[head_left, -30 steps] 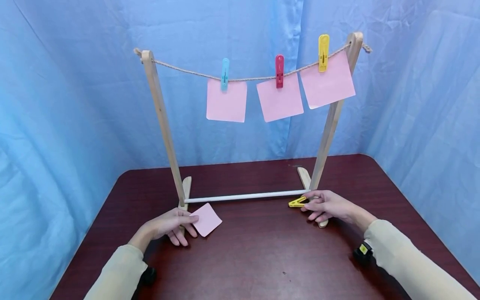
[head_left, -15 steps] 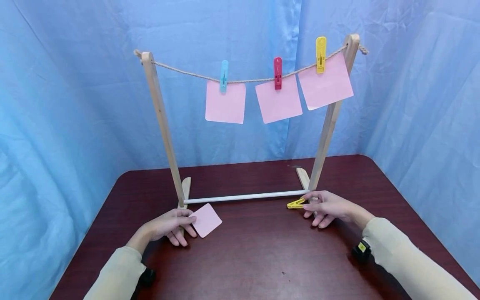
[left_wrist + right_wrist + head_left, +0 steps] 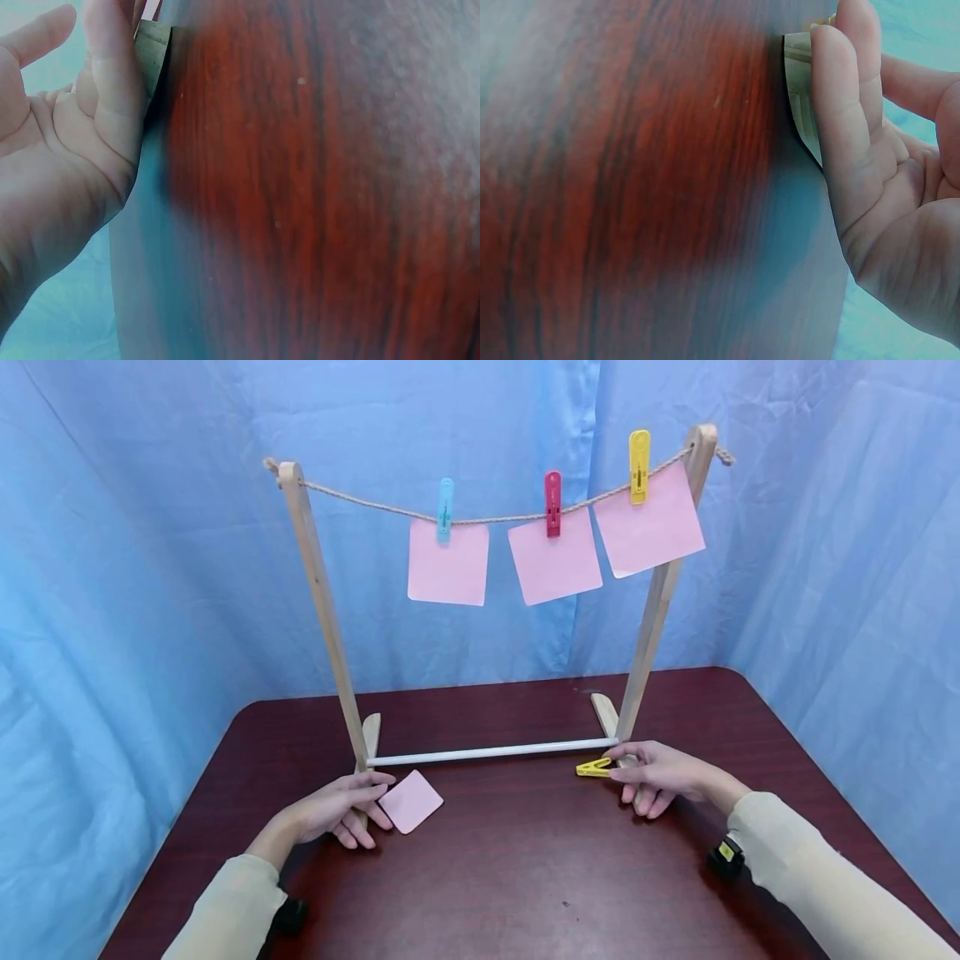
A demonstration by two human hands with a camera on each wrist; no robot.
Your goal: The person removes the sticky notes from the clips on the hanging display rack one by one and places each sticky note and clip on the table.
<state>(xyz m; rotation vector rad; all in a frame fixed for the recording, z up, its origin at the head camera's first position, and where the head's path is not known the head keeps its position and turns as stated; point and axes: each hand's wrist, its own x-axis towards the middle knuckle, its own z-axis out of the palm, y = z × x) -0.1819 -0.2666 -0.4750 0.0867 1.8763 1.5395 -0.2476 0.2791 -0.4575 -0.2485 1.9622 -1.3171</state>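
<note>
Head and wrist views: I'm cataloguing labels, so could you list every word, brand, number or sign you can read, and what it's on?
No readable text in any view.
Yellow patch at the right sleeve: any marking is too small to read.
Red clip: too small to tell whether it is marked.
Pink notes: no writing visible on the sides shown.

A dark red-brown worktop (image 3: 487,885) with rounded far corners stands close in front of a pale blue back curtain (image 3: 450,410), which hangs in soft vertical folds and has a shinier strip right of the middle. A left curtain (image 3: 112,610) and a right curtain (image 3: 862,543), both blue and creased, flank it. Light leaves a faint sheen on the worktop, and the wrist views show its streaked wood grain.
</note>
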